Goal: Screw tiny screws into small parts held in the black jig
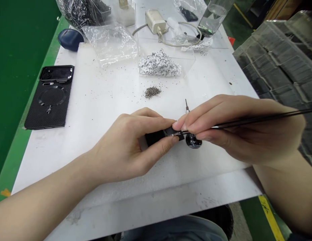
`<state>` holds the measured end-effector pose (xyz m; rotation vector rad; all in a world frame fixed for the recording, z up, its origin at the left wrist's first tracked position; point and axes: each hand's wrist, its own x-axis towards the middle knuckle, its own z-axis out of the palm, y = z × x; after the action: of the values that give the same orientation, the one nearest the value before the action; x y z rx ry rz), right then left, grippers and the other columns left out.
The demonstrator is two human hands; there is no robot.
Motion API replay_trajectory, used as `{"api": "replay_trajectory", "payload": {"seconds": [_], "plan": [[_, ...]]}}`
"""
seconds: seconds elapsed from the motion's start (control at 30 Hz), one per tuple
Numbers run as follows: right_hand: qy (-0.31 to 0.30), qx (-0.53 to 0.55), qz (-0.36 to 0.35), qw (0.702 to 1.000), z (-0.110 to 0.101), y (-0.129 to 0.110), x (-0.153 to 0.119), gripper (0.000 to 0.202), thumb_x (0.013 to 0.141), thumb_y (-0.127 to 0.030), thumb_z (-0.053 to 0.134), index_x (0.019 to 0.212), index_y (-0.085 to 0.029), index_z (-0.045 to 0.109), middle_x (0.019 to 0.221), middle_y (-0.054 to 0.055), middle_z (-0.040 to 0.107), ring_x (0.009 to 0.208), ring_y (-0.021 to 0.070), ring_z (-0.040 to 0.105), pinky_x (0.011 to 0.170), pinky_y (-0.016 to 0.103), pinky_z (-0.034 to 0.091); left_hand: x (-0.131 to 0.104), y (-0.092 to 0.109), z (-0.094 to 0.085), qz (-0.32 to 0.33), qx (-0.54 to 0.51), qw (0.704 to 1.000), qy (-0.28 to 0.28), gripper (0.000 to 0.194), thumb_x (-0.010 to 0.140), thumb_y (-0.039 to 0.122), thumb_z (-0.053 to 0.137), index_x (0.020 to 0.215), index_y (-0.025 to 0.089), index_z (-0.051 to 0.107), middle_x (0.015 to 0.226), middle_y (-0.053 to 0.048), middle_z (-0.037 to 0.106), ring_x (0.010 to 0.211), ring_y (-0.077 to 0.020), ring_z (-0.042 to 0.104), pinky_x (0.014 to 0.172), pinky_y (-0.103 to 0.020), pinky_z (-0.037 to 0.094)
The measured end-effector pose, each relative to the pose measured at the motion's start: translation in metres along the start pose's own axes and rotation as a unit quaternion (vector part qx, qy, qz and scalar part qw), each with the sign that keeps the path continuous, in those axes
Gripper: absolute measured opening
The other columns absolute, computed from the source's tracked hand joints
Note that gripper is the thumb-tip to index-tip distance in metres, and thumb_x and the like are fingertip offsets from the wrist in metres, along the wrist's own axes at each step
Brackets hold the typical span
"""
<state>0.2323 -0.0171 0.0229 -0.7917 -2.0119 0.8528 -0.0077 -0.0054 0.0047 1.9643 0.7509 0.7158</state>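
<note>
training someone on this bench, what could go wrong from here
The thin black tool in the right hand could slip on the small black part and poke the left hand. The screwdriver-like tool close by the right hand might get knocked. A bump could scatter the loose pile of tiny metal pieces.

LEFT: left hand (130, 144) showing bare, slim fingers and a short thumbnail; left forearm (57, 194) tapering smoothly, bare | RIGHT: right hand (246, 129) showing bare fingers, short nails; right forearm (289, 187) lying bare, dark cloth (303, 236) edging its lower end | LAP: blue-grey trousers (176, 231) creasing softly, a pale seam-like line curving across
</note>
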Motion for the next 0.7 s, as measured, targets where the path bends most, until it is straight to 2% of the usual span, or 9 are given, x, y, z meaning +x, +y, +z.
{"api": "replay_trajectory", "payload": {"seconds": [0.23, 0.37, 0.53, 0.7], "plan": [[0.009, 0.008, 0.002, 1.0, 0.0, 0.001, -0.004, 0.019, 0.092, -0.014, 0.077, 0.104, -0.029, 0.079, 0.098, 0.002, 0.082, 0.093, 0.0237, 0.081, 0.079, 0.039, 0.071, 0.0, 0.0, 0.0, 0.001, 0.006, 1.0, 0.0, 0.018, 0.098, 0.022, 0.069, 0.11, 0.027, 0.081, 0.109, -0.001, 0.083, 0.103, -0.0204, 0.077, 0.088, -0.03, 0.064], [0.014, 0.009, 0.003, 1.0, 0.001, 0.003, -0.005, 0.016, 0.092, -0.013, 0.077, 0.103, -0.024, 0.078, 0.099, 0.003, 0.081, 0.092, 0.0241, 0.081, 0.08, 0.04, 0.071, 0.0, 0.002, 0.001, -0.001, 0.019, 1.0, 0.004, 0.017, 0.098, 0.021, 0.069, 0.108, 0.026, 0.082, 0.107, 0.0, 0.083, 0.101, -0.0196, 0.077, 0.088, -0.03, 0.064], [0.021, 0.013, -0.074, 0.997, 0.002, 0.009, 0.001, 0.009, 0.09, -0.013, 0.08, 0.098, -0.014, 0.077, 0.091, 0.007, 0.081, 0.085, 0.0238, 0.082, 0.071, 0.035, 0.071, -0.001, 0.002, 0.002, 0.001, 0.025, 1.0, 0.014, 0.016, 0.097, 0.02, 0.071, 0.107, 0.026, 0.082, 0.107, 0.0, 0.083, 0.101, -0.0189, 0.077, 0.087, -0.028, 0.063], [0.019, 0.031, -0.057, 0.998, 0.001, 0.011, 0.001, 0.014, 0.086, -0.006, 0.08, 0.098, -0.013, 0.077, 0.094, 0.009, 0.081, 0.088, 0.0255, 0.082, 0.074, 0.036, 0.071, -0.001, 0.0, 0.002, 0.001, 0.023, 1.0, 0.011, 0.017, 0.097, 0.02, 0.071, 0.109, 0.027, 0.081, 0.107, 0.001, 0.082, 0.101, -0.0177, 0.076, 0.087, -0.028, 0.062]]}}
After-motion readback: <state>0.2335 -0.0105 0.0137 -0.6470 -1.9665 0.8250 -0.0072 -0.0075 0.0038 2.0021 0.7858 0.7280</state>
